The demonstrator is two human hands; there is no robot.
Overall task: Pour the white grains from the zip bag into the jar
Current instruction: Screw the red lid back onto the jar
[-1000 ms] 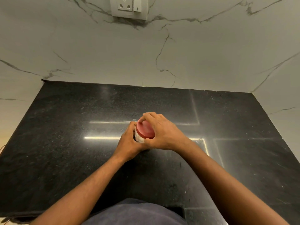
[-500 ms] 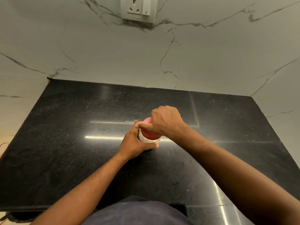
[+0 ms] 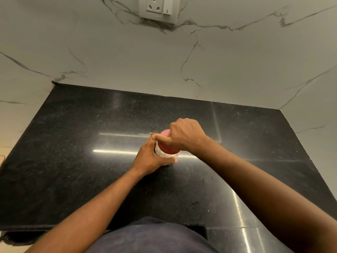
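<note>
A small clear jar (image 3: 164, 154) with a patterned wall and white contents stands on the black counter (image 3: 78, 152) near its middle. A red lid (image 3: 168, 148) sits on top of it. My left hand (image 3: 151, 157) wraps around the jar's body from the left. My right hand (image 3: 186, 136) comes over the top, its fingers and thumb curled round the red lid. No zip bag is in view.
White marble-look walls (image 3: 127, 61) close the counter at the back and on both sides. A wall socket with a switch (image 3: 158, 8) sits at the top middle. The counter's front edge runs near my dark shirt (image 3: 151, 236).
My right hand has turned on the lid, its wrist rotating so the knuckles now face up and back. The left hand keeps its hold on the jar. The view has tilted slightly.
</note>
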